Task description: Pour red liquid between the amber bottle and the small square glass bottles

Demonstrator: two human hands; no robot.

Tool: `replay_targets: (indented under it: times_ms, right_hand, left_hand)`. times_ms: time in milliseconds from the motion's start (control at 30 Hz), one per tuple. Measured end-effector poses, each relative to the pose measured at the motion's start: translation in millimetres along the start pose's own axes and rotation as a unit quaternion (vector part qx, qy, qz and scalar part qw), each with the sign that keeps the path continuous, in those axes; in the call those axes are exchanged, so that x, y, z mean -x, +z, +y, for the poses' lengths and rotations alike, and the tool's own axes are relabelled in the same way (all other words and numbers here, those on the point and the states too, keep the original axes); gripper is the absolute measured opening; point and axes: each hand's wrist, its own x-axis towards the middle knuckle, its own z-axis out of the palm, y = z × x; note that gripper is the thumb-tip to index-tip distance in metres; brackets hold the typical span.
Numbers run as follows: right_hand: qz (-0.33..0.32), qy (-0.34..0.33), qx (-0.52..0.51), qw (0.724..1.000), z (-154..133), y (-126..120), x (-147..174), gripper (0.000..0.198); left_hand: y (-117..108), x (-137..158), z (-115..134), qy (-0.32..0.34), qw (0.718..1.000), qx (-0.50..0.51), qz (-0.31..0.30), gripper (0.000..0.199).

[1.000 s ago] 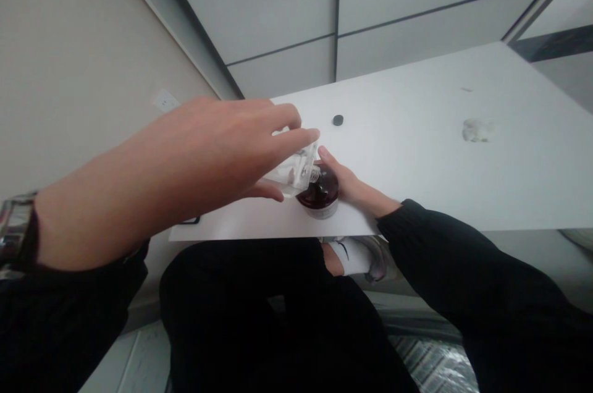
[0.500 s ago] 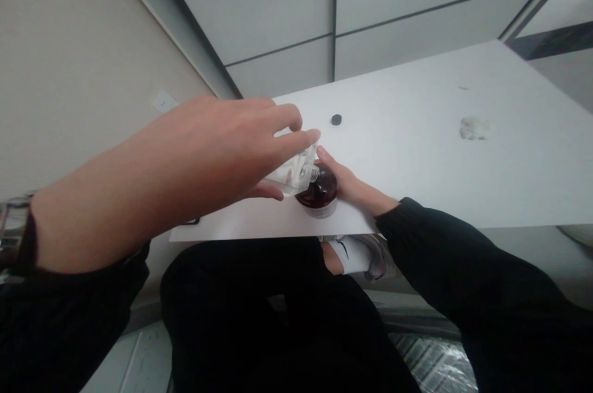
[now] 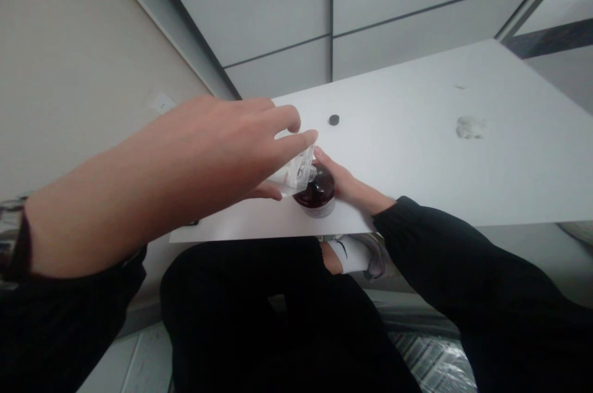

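My left hand (image 3: 259, 139) is closed around a clear plastic bottle (image 3: 296, 173), tipped on its side with its threaded neck pointing right. That neck meets the top of a dark brown-red bottle (image 3: 319, 189), which stands on the white table (image 3: 407, 158) near the front edge. My right hand (image 3: 343, 180) wraps the far right side of the dark bottle; part of its fingers is hidden behind it. Whether liquid is flowing between the two bottles I cannot tell. A small round black cap (image 3: 334, 120) lies on the table beyond the hands.
Towards the right of the table lies a crumpled clear plastic piece (image 3: 470, 127), with a small thin scrap (image 3: 459, 87) behind it. Sliding panel doors (image 3: 278, 16) stand beyond the table. At left the wall carries a socket (image 3: 164, 102). My legs (image 3: 259, 306) are under the front edge.
Both hands and both bottles keep the same arrangement. The whole view has shifted by a few pixels, and nothing has been let go.
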Motion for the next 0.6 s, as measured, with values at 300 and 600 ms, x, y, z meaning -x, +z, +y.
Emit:
replay_targets:
  times_ms: [300,600]
  right_hand:
    - [0.008,-0.036,0.006,0.999,4,-3,-1,0.076]
    - [-0.009,-0.060,-0.013,0.998,11,-4,-6,0.069]
  left_hand:
    - [-4,-2,3,-0.001,1.000,-0.004,-0.012,0.052]
    - [-11,-10,15,0.009,0.993,-0.109,-0.048,0.047]
